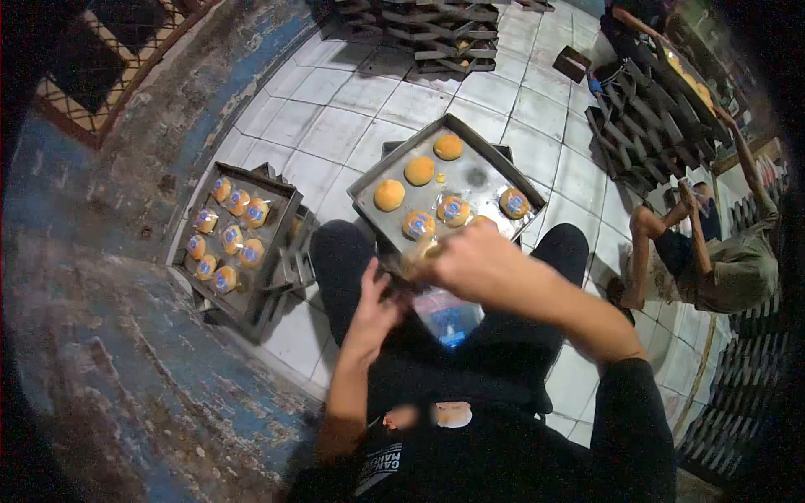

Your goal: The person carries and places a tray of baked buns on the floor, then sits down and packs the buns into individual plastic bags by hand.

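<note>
My right hand (474, 264) is closed and blurred by motion over my lap, at the near edge of a metal tray. A blurred tan shape (414, 261) shows under its fingers; I cannot make out its kind. My left hand (375, 312) is beside it to the left, its fingers apart with nothing visible in them. On my lap, just below both hands, lie clear plastic bags (450, 318) with blue print. The metal tray (495, 152) in front of me holds bare round buns (419, 171) on its far left part and wrapped buns (454, 210) with blue print nearer me.
To my left, a second tray (289, 205) holds several wrapped buns (231, 239), near a worn wall (159, 352). Stacked dark trays (440, 33) stand at the back, more at right (641, 117). Another person (713, 251) sits on the right; someone else's arm (641, 23) shows at upper right.
</note>
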`<state>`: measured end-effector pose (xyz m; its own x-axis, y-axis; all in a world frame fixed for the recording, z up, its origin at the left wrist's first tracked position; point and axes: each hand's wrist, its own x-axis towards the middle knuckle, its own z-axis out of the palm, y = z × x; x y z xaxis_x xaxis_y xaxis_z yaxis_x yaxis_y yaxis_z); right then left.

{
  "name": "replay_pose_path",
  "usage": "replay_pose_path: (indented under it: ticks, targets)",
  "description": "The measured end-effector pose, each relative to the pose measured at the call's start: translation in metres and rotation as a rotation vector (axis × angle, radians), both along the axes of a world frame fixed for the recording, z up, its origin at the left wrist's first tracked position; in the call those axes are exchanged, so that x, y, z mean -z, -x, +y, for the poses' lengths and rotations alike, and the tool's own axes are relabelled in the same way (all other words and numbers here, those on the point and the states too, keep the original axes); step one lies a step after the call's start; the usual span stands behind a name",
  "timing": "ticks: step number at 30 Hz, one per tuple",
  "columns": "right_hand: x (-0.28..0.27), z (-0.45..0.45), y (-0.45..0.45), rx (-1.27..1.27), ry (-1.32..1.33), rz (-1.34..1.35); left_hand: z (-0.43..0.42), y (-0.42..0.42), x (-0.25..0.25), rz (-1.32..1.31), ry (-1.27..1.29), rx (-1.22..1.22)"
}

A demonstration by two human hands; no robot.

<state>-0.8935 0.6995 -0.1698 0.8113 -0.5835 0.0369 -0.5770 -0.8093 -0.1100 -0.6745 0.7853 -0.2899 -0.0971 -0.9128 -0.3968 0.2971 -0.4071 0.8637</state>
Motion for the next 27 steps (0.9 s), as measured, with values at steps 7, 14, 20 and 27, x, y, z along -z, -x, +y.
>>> replay_pose_path:
  ticks: [7,14,20,27]
  targets:
    - [0.002,0.056,-0.04,-0.205,-0.358,-0.393,-0.029,-0.005,-0.026,0.945,-0.035,-0.217]
    - [0.021,0.063,-0.056,-0.089,-0.297,-0.438,-0.041,-0.009,-0.039,0.888,0.076,-0.344]
    - [0.026,0.059,-0.062,-0.339,-0.788,-0.695,-0.039,-0.023,-0.041,0.828,0.095,-0.4]
    - [0.02,0.027,-0.064,-0.039,-0.412,-0.781,-0.011,-0.07,-0.039,1.027,0.13,-0.403]
